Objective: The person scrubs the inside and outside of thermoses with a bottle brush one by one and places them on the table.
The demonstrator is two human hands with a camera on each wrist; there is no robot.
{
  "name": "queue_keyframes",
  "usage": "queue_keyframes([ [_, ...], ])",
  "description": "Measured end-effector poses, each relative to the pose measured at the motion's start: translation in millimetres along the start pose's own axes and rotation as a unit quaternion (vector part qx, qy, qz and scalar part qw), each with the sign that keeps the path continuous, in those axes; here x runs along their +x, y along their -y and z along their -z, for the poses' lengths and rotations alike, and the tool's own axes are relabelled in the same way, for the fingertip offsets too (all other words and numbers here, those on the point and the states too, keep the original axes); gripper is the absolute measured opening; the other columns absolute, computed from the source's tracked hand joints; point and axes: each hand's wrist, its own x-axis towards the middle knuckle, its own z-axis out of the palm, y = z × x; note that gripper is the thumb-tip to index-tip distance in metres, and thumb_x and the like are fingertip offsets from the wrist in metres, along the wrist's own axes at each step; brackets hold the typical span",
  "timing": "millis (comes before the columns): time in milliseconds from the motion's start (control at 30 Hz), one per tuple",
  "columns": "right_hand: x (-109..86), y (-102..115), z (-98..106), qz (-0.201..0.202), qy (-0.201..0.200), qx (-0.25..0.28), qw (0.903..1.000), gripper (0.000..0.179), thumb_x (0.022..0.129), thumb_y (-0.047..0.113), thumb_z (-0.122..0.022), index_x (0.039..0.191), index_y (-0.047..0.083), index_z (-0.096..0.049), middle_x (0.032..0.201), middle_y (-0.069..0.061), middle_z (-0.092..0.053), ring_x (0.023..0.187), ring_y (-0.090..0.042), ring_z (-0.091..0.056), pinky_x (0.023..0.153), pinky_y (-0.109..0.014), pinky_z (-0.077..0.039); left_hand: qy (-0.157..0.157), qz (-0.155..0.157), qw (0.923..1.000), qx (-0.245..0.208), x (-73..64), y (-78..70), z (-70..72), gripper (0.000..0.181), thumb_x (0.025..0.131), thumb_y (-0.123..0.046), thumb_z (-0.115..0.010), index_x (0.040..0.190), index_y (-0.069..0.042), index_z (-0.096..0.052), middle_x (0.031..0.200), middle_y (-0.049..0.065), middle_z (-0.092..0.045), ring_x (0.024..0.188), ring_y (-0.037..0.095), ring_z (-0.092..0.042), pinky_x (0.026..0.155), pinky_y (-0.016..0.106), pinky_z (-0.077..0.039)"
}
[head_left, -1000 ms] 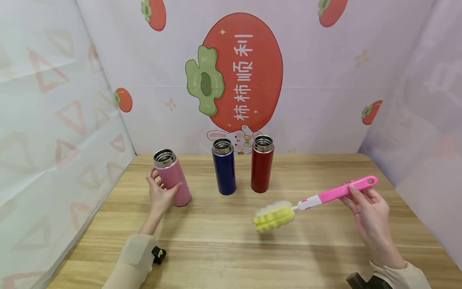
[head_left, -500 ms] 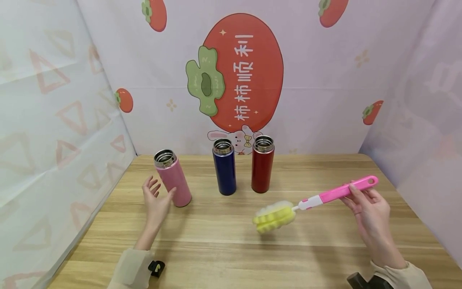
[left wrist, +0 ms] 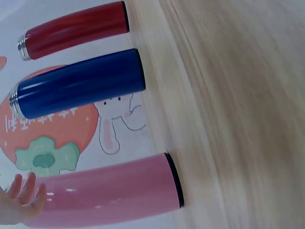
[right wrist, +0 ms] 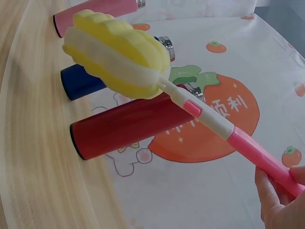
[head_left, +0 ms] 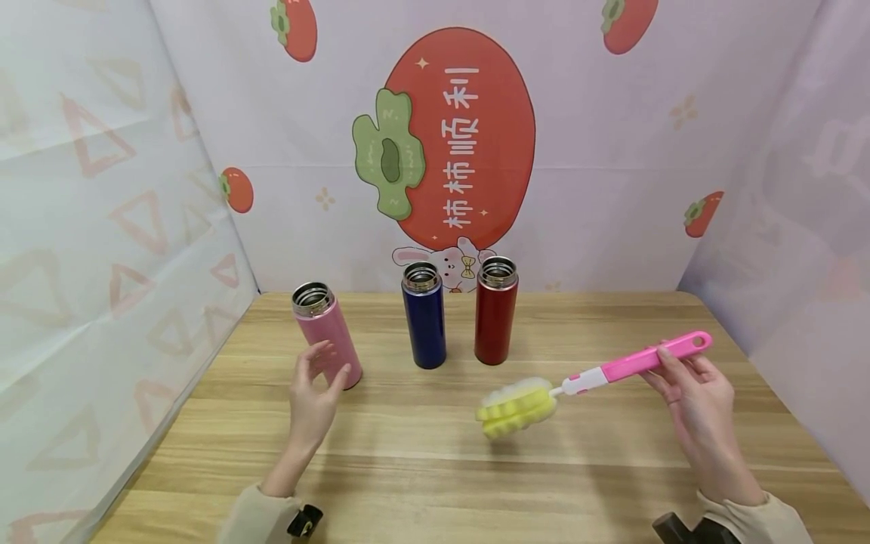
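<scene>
In the head view my right hand (head_left: 700, 397) grips the pink handle of a bottle brush (head_left: 632, 365) at the right. Its yellow and white sponge head (head_left: 518, 408) points left over the table. My left hand (head_left: 314, 400) is in front of the pink bottle (head_left: 329, 332), its fingers loosely bent and nothing held; fingertips overlap the bottle's lower body in this view. That bottle stands upright and lidless at the left. The left wrist view shows the left hand (left wrist: 21, 202) near the neck end of the pink bottle (left wrist: 114, 191).
A blue bottle (head_left: 424, 321) and a red bottle (head_left: 495, 317) stand upright, both lidless, near the back edge of the wooden table (head_left: 421, 483). Behind them hangs a printed backdrop (head_left: 598, 166), with cloth walls on both sides.
My left hand has let go of the pink bottle, drawn back toward me, then shifted right in front of it. The right hand and the bottle brush stay in place.
</scene>
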Motion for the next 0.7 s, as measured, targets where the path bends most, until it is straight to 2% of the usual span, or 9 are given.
queue_keyframes([
  [67, 7.1, -8.6, 22.8, 0.007, -0.007, -0.015, 0.9998, 0.032, 0.085, -0.012, -0.047, 0.116, -0.011, -0.049, 0.101, -0.02, -0.06, 0.087, -0.03, -0.061, 0.078, -0.044, -0.045, 0.018, 0.002, 0.9998, -0.004, -0.2, -3.3, -5.1, 0.041, 0.072, 0.015, -0.062, 0.109, 0.016, -0.045, 0.101, 0.031, -0.052, 0.091, 0.036, -0.051, 0.082, 0.022, -0.042],
  [100, 9.2, -9.2, 27.4, -0.004, -0.008, -0.007, 0.9999, 0.032, 0.084, -0.013, -0.047, 0.116, -0.009, -0.05, 0.102, -0.02, -0.059, 0.089, -0.031, -0.061, 0.079, -0.043, -0.045, 0.025, 0.007, 0.9996, -0.01, 0.0, -3.3, -7.7, 0.041, 0.071, 0.015, -0.063, 0.109, 0.015, -0.045, 0.101, 0.03, -0.052, 0.091, 0.034, -0.052, 0.082, 0.025, -0.043],
  [167, 15.1, -16.7, 46.1, 0.004, -0.018, -0.026, 0.9995, 0.035, 0.085, -0.01, -0.048, 0.12, -0.009, -0.046, 0.105, -0.02, -0.059, 0.091, -0.031, -0.06, 0.081, -0.044, -0.043, 0.041, 0.013, 0.9989, -0.017, 0.2, 1.9, -13.0, 0.042, 0.072, 0.013, -0.063, 0.11, 0.012, -0.046, 0.102, 0.024, -0.054, 0.092, 0.031, -0.052, 0.081, 0.029, -0.044],
  [300, 18.4, -21.5, 58.3, 0.006, -0.026, -0.017, 0.9995, 0.039, 0.085, -0.01, -0.048, 0.123, -0.011, -0.04, 0.108, -0.023, -0.056, 0.094, -0.033, -0.058, 0.082, -0.046, -0.042, 0.074, 0.003, 0.997, -0.021, 2.7, 15.3, -25.6, 0.043, 0.074, 0.007, -0.065, 0.113, 0.007, -0.047, 0.106, 0.016, -0.054, 0.094, 0.031, -0.053, 0.082, 0.041, -0.042],
  [333, 19.0, -24.2, 63.1, 0.016, -0.029, -0.032, 0.9989, 0.042, 0.085, -0.008, -0.049, 0.125, -0.012, -0.037, 0.11, -0.023, -0.055, 0.094, -0.033, -0.058, 0.082, -0.046, -0.042, 0.084, -0.002, 0.9964, -0.017, 4.0, 17.8, -29.0, 0.042, 0.075, 0.005, -0.065, 0.113, 0.005, -0.047, 0.106, 0.015, -0.055, 0.095, 0.032, -0.054, 0.082, 0.042, -0.042],
  [400, 18.7, -24.4, 64.1, 0.012, -0.031, -0.026, 0.9991, 0.042, 0.085, -0.008, -0.049, 0.126, -0.012, -0.036, 0.111, -0.024, -0.054, 0.095, -0.034, -0.057, 0.083, -0.047, -0.041, 0.101, -0.001, 0.9947, -0.019, 7.3, 16.1, -35.7, 0.043, 0.075, 0.004, -0.066, 0.113, 0.004, -0.048, 0.108, 0.017, -0.054, 0.095, 0.035, -0.054, 0.081, 0.047, -0.042],
  [467, 18.7, -24.7, 65.6, 0.009, -0.035, -0.029, 0.9989, 0.043, 0.085, -0.008, -0.049, 0.126, -0.012, -0.036, 0.112, -0.024, -0.054, 0.096, -0.034, -0.057, 0.083, -0.047, -0.041, 0.119, 0.008, 0.9927, -0.016, 10.8, 7.1, -41.1, 0.043, 0.075, 0.003, -0.065, 0.113, 0.005, -0.047, 0.108, 0.02, -0.053, 0.095, 0.038, -0.054, 0.081, 0.05, -0.042],
  [600, 18.1, -24.5, 65.7, 0.009, -0.037, -0.037, 0.9986, 0.042, 0.085, -0.007, -0.05, 0.125, -0.011, -0.038, 0.111, -0.022, -0.054, 0.096, -0.033, -0.058, 0.083, -0.046, -0.042, 0.155, 0.036, 0.9872, -0.016, 18.0, 12.4, -53.5, 0.046, 0.075, 0.001, -0.066, 0.116, 0.004, -0.046, 0.109, 0.022, -0.052, 0.095, 0.038, -0.054, 0.082, 0.05, -0.042],
  [700, 14.4, -20.6, 54.0, 0.004, -0.025, -0.009, 0.9996, 0.036, 0.086, -0.005, -0.049, 0.121, -0.01, -0.043, 0.107, -0.02, -0.057, 0.093, -0.03, -0.059, 0.082, -0.044, -0.043, 0.178, 0.049, 0.9827, -0.013, 24.1, 29.9, -60.7, 0.051, 0.074, -0.004, -0.069, 0.119, 0.001, -0.045, 0.112, 0.02, -0.051, 0.095, 0.036, -0.055, 0.082, 0.05, -0.042],
])
